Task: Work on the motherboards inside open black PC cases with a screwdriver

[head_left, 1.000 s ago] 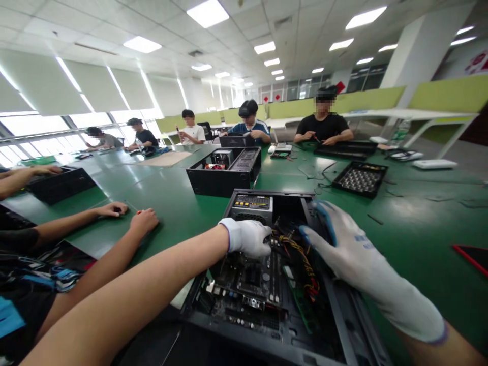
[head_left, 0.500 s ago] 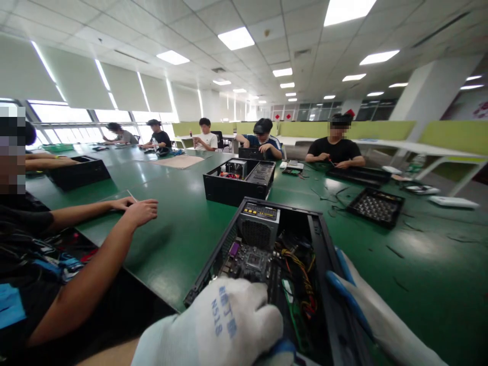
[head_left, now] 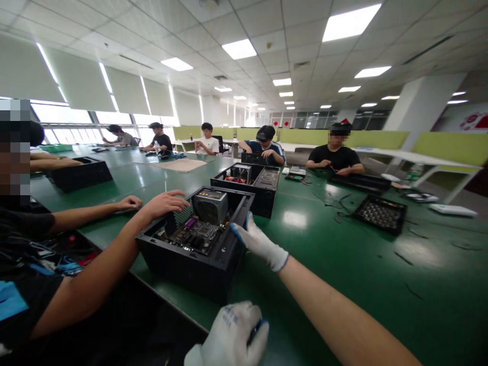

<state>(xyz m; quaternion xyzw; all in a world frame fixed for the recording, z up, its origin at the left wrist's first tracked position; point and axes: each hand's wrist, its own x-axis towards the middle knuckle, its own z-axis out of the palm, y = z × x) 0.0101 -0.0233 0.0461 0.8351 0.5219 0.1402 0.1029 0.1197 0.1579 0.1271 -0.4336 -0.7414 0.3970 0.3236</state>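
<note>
An open black computer case lies on the green table in front of me, with a power supply and a motherboard inside. My right hand, in a white glove with blue fingertips, presses against the case's right side with its fingers apart. Below, near the table's front edge, is my left hand in the same kind of glove. It is apart from the case with curled fingers, and whatever they hold, if anything, is hidden. A co-worker's hand hovers at the case's left rim.
Right behind my case stands another open black computer case. A co-worker sits close on my left; others work across the table. To the right lie a black tray-like panel and loose cables.
The computer case has moved left and away from me, towards the co-worker, with my right hand at its side. My left hand has come off the case and drawn back. The co-worker's hand has reached the case.
</note>
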